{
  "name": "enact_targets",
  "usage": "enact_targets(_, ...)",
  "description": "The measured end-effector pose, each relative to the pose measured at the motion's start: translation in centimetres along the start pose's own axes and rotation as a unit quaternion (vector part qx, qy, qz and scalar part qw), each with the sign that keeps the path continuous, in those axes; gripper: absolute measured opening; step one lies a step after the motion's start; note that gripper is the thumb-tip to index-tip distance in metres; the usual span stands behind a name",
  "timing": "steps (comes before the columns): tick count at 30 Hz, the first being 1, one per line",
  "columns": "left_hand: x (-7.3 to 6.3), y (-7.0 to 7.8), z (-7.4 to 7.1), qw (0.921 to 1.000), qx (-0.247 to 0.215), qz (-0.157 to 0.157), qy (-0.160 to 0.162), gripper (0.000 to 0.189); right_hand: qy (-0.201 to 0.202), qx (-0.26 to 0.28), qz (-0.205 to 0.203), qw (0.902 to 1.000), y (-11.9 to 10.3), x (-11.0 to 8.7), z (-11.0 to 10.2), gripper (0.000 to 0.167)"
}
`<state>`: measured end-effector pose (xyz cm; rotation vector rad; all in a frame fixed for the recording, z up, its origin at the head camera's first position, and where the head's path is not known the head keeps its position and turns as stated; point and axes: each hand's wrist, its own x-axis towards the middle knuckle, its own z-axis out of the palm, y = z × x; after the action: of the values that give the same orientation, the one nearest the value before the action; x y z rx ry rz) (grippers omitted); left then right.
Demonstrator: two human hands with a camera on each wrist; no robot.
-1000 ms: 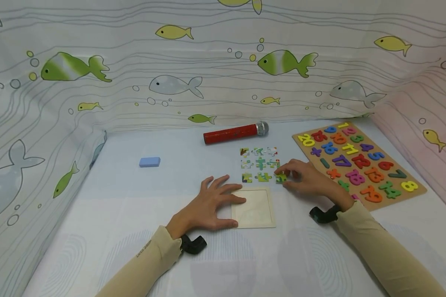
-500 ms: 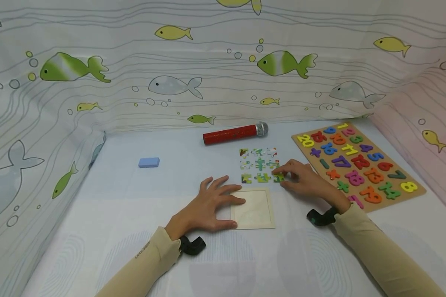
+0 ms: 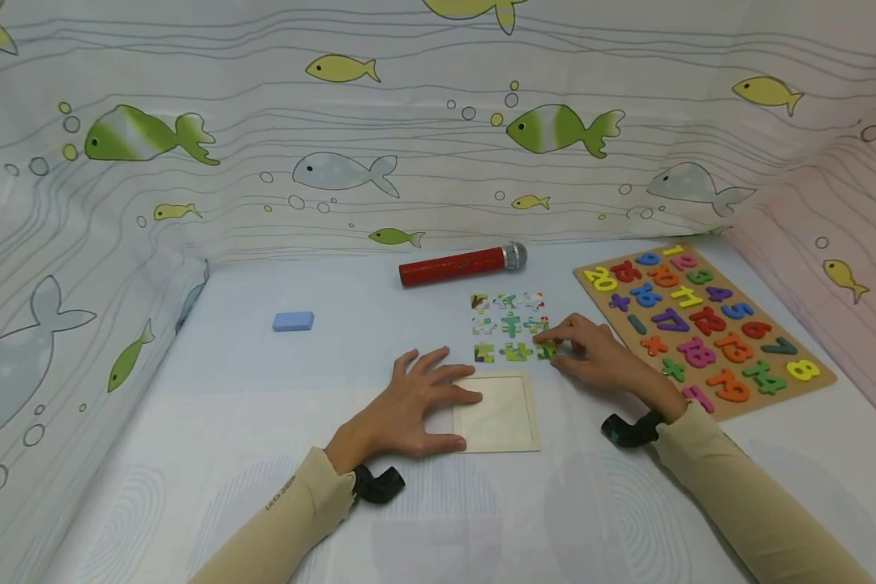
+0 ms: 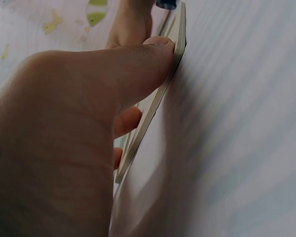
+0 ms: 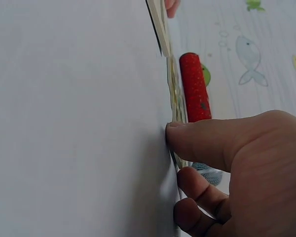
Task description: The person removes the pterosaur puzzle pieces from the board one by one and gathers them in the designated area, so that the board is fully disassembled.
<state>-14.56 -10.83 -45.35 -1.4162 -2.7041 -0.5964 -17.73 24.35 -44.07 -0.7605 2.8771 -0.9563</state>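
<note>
My left hand (image 3: 407,410) rests with spread fingers on the left side of a shallow square wooden puzzle tray (image 3: 502,418). In the left wrist view its thumb (image 4: 150,59) lies against the edge of the tray. Beyond the tray, several jigsaw pieces (image 3: 511,324) lie in three spaced rows, printed in green, white and red. My right hand (image 3: 604,357) pinches the puzzle piece (image 3: 545,351) at the near right corner of these rows, thumb and forefinger on it. Its fingers partly cover that piece. In the right wrist view the thumb (image 5: 197,140) touches down at the tabletop.
A red toy microphone (image 3: 453,266) lies behind the pieces. On the right is a board of colourful numbers (image 3: 701,324), close to my right hand. A blue block (image 3: 294,321) sits at the left. A fish-printed curtain (image 3: 438,122) surrounds the table.
My right hand has slid the corner puzzle piece slightly left, nearer its row, and has stayed there over the last half second. The left hand keeps its place on the tray.
</note>
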Motion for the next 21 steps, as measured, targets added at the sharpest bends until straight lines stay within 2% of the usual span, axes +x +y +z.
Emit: enact_targets(21,0.10,-0.11,-0.07,0.9999,0.005,0.010,0.007,0.057,-0.002,0.006,0.015,0.9999,-0.26,0.00,-0.05,0.036)
